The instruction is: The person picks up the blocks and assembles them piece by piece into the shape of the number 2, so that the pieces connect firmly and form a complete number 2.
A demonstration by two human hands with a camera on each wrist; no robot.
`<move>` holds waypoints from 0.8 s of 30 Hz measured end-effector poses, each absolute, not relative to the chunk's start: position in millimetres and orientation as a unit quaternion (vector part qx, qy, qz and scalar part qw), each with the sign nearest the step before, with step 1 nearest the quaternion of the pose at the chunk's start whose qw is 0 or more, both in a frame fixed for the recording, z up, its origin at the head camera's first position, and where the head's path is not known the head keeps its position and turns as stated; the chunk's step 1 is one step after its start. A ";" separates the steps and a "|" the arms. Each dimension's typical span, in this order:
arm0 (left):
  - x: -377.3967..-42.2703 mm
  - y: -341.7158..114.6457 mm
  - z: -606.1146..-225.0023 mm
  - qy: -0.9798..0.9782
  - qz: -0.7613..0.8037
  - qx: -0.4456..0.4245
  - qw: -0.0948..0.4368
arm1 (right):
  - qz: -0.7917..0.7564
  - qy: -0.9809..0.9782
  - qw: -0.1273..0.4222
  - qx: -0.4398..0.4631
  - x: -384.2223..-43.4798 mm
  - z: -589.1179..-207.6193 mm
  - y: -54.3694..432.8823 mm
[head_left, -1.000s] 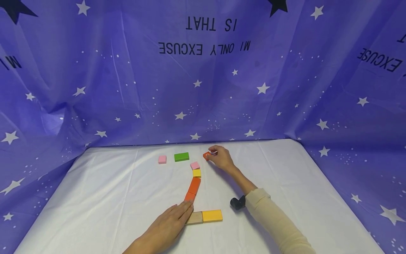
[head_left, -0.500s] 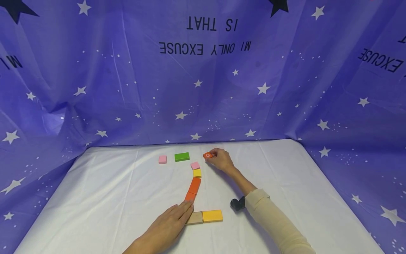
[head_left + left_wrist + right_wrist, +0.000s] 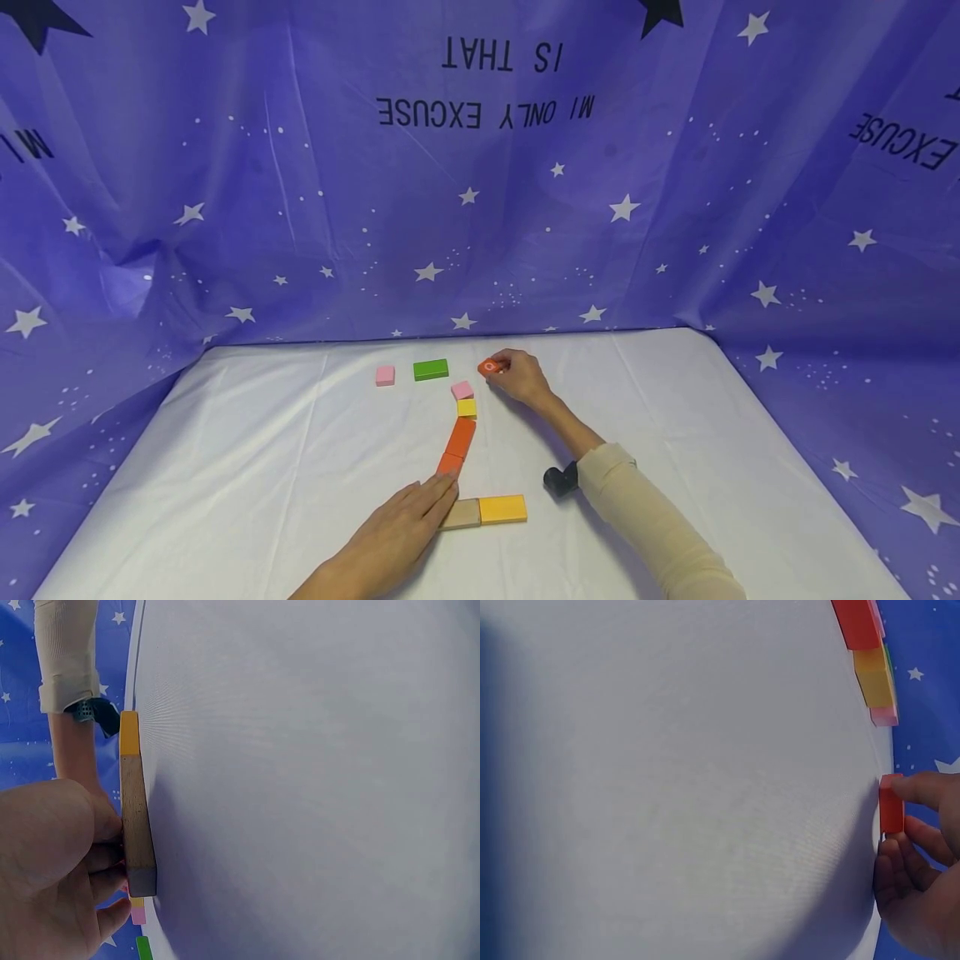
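In the head view my right hand pinches a small orange-red block with a white mark on top; the right wrist view shows this block between thumb and fingers, close to the cloth. My left hand lies with fingers extended over the near end of the block line, touching a plain wooden block and an orange-red block. The line continues through a longer orange-red block, a small yellow block and a pink block. A yellow-orange block adjoins the wooden one.
Further back lie a green block and another pink block. A white cloth covers the table. Behind it hangs a purple curtain with stars. A black device sits at my right wrist.
My right fingers have shifted to the right side of the small orange-red block, uncovering its white mark, and the block has edged slightly left. My left hand stays in place.
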State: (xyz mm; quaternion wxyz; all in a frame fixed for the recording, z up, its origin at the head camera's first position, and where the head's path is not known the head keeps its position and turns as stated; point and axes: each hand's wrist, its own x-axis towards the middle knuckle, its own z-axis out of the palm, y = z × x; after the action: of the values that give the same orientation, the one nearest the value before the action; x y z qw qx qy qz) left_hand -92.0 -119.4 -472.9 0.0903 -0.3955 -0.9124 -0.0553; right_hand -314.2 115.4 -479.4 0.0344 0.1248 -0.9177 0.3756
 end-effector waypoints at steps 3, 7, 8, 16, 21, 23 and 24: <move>-91.8 -119.2 -473.2 -0.912 -0.054 -0.395 0.092 | 0.371 -0.918 0.037 0.133 -315.1 -478.1 114.2; -91.9 -119.3 -473.4 -0.913 -0.052 -0.395 0.093 | 0.365 -0.919 0.034 0.144 -317.1 -475.4 111.8; -92.0 -119.2 -473.5 -0.912 -0.052 -0.395 0.093 | 0.365 -0.919 0.032 0.147 -317.6 -474.6 111.1; -92.9 -119.0 -472.8 -0.912 -0.046 -0.397 0.093 | 0.370 -0.914 0.018 0.168 -322.5 -471.1 105.3; -92.5 -118.7 -471.5 -0.912 -0.048 -0.398 0.093 | 0.383 -0.906 0.005 0.179 -322.9 -469.7 101.9; -92.2 -118.6 -471.0 -0.912 -0.048 -0.397 0.092 | 0.389 -0.903 -0.002 0.181 -323.6 -468.9 100.2; -92.1 -118.6 -471.1 -0.912 -0.048 -0.397 0.093 | 0.392 -0.902 -0.007 0.181 -324.1 -468.3 99.4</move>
State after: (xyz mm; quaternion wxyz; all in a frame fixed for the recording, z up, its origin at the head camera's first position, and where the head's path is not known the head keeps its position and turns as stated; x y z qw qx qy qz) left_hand -92.1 -118.6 -471.1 0.0929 -0.3969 -0.9119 -0.0483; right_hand -324.1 99.4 -468.3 -0.0068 0.1809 -0.9020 0.3918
